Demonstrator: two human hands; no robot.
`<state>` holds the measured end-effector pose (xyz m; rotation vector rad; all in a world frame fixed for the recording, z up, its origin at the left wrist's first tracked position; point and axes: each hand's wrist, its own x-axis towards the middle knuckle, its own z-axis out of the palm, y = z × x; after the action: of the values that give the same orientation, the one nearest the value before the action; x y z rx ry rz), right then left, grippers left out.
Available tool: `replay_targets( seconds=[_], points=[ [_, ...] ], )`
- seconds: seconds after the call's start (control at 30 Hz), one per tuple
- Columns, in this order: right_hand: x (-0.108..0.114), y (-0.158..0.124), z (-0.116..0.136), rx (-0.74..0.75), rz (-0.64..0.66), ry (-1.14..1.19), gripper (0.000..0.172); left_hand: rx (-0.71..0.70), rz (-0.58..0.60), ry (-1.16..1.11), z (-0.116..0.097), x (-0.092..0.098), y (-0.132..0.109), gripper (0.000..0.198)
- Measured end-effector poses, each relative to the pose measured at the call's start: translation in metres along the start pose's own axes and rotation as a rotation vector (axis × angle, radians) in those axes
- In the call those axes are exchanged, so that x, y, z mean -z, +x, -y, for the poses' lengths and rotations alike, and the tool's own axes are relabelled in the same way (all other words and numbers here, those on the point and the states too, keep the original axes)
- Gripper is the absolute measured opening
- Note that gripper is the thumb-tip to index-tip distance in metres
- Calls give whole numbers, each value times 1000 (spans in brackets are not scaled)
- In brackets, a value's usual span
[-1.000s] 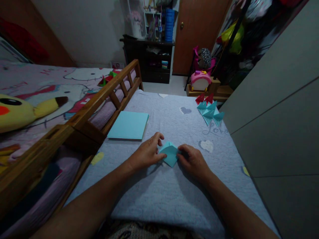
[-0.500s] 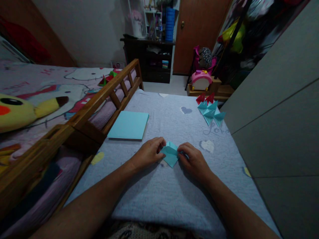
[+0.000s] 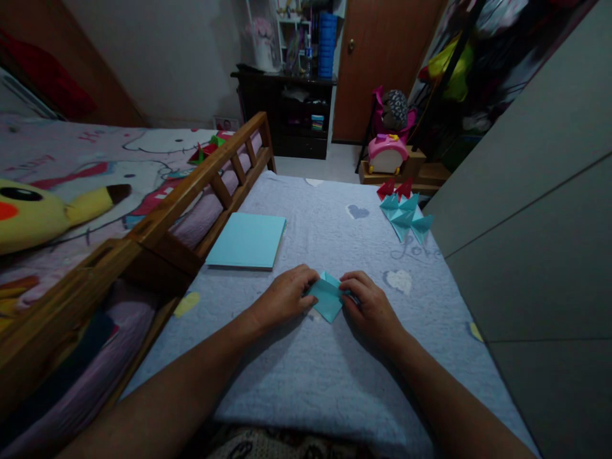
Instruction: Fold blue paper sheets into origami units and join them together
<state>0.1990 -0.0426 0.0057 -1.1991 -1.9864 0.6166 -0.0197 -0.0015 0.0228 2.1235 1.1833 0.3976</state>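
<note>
A small folded sheet of light blue origami paper lies just in front of me, one corner pointing towards my body and a flap partly raised at its far side. Its left corner is pinched between the thumb and fingers of my left hand. On the opposite corner, my right hand grips the paper with thumb and fingertips. Further off to the left is a stack of square light blue paper. Several folded blue paper figures stand at the far right, with red folded figures behind them.
The pale blue bedspread is the surface under the paper. A wooden rail runs along the left, and beyond it a yellow plush toy lies on another bed. A grey cabinet wall borders the right side.
Both hands stay on the paper's corners. The fingers of my right hand have shifted slightly up and left, and the far flap sits a little differently.
</note>
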Motion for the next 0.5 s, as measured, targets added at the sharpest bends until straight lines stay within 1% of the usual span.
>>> replay_targets(
  seconds=[0.27, 0.5],
  points=[
    [-2, 0, 0, -35, 4, -7, 21, -23, 16, 24, -3, 2, 0, 20],
    [-4, -1, -2, -33, 15, -14, 23, -34, 14, 39, -2, 1, 1, 20]
  ],
)
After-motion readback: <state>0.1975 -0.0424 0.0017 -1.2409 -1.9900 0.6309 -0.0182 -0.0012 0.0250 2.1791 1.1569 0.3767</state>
